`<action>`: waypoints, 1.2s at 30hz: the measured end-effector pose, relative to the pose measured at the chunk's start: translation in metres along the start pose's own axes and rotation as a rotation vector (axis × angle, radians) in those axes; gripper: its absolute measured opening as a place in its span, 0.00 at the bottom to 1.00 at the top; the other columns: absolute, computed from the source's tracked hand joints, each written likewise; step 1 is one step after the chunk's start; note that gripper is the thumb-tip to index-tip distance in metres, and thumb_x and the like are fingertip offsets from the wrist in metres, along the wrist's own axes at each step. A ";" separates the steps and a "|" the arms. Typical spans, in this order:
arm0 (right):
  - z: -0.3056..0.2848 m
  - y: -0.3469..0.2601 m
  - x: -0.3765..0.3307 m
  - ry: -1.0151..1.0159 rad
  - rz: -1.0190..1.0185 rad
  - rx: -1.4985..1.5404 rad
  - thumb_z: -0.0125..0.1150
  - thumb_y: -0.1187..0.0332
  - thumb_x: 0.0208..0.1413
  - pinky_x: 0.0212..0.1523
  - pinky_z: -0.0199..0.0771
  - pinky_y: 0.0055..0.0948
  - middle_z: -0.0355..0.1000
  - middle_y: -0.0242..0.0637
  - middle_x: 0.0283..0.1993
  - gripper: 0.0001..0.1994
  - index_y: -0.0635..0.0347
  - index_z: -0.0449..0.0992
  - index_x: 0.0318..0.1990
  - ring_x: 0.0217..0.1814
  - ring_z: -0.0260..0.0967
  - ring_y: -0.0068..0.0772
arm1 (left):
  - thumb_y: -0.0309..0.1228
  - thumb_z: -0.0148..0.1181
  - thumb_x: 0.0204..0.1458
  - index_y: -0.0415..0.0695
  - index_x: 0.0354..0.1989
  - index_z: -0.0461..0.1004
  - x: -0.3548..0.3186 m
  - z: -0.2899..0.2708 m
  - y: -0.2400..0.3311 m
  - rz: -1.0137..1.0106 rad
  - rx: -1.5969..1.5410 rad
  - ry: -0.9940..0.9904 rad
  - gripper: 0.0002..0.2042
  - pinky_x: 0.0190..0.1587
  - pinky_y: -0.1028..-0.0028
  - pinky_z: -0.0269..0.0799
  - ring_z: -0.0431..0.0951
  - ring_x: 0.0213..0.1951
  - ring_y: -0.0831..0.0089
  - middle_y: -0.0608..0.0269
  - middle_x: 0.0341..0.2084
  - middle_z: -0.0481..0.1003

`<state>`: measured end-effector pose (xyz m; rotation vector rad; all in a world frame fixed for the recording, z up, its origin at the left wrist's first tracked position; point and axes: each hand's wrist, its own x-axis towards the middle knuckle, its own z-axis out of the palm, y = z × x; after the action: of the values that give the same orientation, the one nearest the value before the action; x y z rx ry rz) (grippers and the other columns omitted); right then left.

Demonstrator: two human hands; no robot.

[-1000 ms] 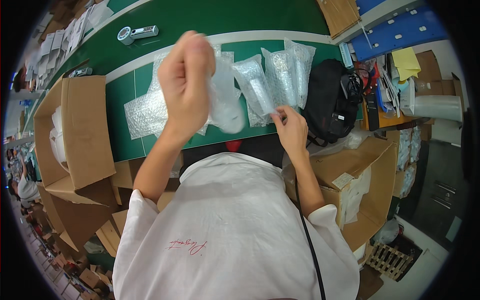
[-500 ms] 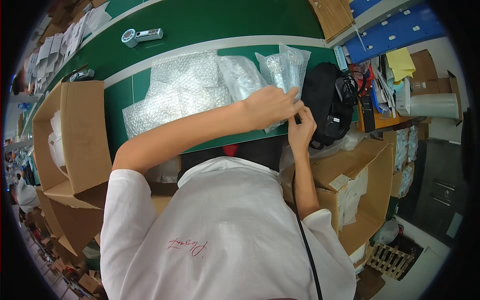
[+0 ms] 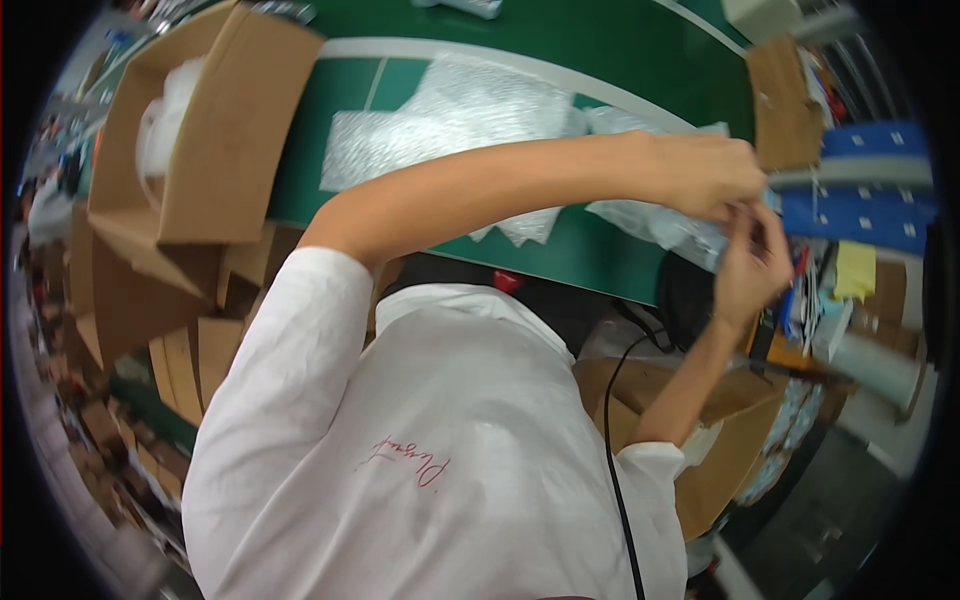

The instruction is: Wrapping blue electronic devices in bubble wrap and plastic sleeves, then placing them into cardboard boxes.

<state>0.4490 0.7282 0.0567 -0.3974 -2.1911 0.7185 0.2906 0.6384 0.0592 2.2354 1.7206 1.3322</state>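
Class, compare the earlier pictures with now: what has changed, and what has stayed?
The left hand, raised apart a second ago, has crossed rightward to meet the right hand; whether they grip anything is unclear. The view has turned, shifting the scene. The bubble-wrap sheets stay spread on the green table, with the cardboard box to their left.

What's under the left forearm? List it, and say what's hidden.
Silvery bubble wrap shows on both sides of the left forearm, over the green table; clear plastic packaging shows near the left hand. The strip directly beneath the arm is hidden.
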 end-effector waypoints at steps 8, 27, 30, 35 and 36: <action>0.014 -0.124 0.025 -0.222 -0.622 0.554 0.63 0.81 0.54 0.42 0.74 0.27 0.78 0.47 0.41 0.12 0.71 0.77 0.46 0.39 0.74 0.35 | 0.23 0.66 0.39 0.34 0.21 0.74 -0.083 -0.125 0.129 -0.125 0.119 0.299 0.06 0.20 0.66 0.64 0.62 0.15 0.60 0.56 0.17 0.73; 0.144 0.048 -0.066 -0.362 0.241 0.274 0.58 0.69 0.65 0.49 0.74 0.24 0.76 0.41 0.51 0.13 0.65 0.76 0.53 0.45 0.74 0.29 | 0.35 0.68 0.51 0.33 0.31 0.78 -0.670 0.060 0.369 -2.017 0.680 0.935 0.14 0.30 0.71 0.68 0.71 0.24 0.66 0.55 0.26 0.78; 0.153 0.065 -0.077 -0.346 0.210 0.202 0.58 0.69 0.65 0.48 0.74 0.22 0.77 0.40 0.50 0.13 0.65 0.76 0.52 0.45 0.74 0.28 | 0.37 0.67 0.52 0.33 0.32 0.79 -0.735 0.120 0.399 -2.073 1.051 1.013 0.16 0.32 0.68 0.72 0.75 0.25 0.62 0.51 0.27 0.79; 0.149 0.092 -0.086 -0.286 0.138 0.138 0.58 0.69 0.65 0.48 0.74 0.22 0.78 0.38 0.48 0.12 0.64 0.77 0.52 0.44 0.74 0.28 | 0.40 0.65 0.52 0.31 0.36 0.80 -0.756 0.141 0.429 -2.297 0.895 1.501 0.19 0.37 0.65 0.76 0.80 0.30 0.55 0.47 0.29 0.81; 0.153 0.091 -0.087 -0.300 0.128 0.129 0.58 0.69 0.65 0.48 0.74 0.22 0.78 0.38 0.48 0.12 0.64 0.78 0.51 0.44 0.74 0.28 | 0.40 0.65 0.53 0.31 0.36 0.79 -0.757 0.144 0.430 -2.300 0.921 1.505 0.19 0.37 0.65 0.75 0.79 0.30 0.56 0.47 0.29 0.80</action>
<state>0.3932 0.7011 -0.1317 -0.3858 -2.3965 1.0408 0.6956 -0.0692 -0.2769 -1.9990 2.7318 0.8441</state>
